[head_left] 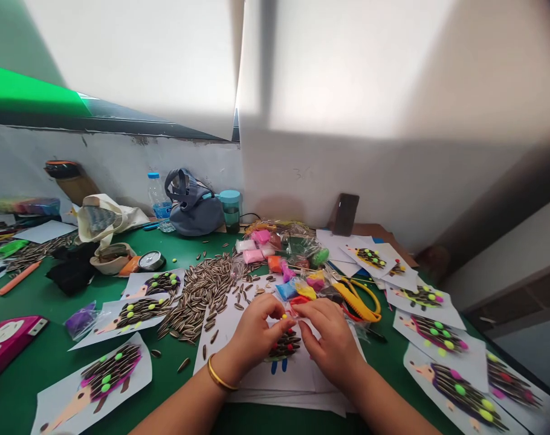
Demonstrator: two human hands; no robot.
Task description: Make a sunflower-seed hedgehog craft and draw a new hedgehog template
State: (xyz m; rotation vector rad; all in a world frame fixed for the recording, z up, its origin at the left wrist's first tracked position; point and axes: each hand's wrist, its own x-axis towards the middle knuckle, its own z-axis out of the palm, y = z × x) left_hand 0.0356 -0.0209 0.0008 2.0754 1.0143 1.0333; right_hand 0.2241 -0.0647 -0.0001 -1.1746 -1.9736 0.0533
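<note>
My left hand (255,331), with a gold bangle on the wrist, is closed, a small yellow clay ball (284,316) at its thumb and fingertips. My right hand (328,336) is across from it, thumb and forefinger apart, fingertips beside a red clay packet (299,300). I cannot tell whether they touch it. Beneath and between both hands lies a hedgehog picture (287,347) with sunflower seed spines, red dots and blue legs, partly hidden by the left hand. It rests on white paper sheets (257,380).
Loose sunflower seeds (196,302) are heaped left of the paper. Clay packets (257,248) and yellow-handled scissors (359,300) lie beyond the hands. Finished-looking hedgehog cards (134,311) flank both sides. A phone (346,214), a cup (230,211) and a bag (196,208) stand by the wall.
</note>
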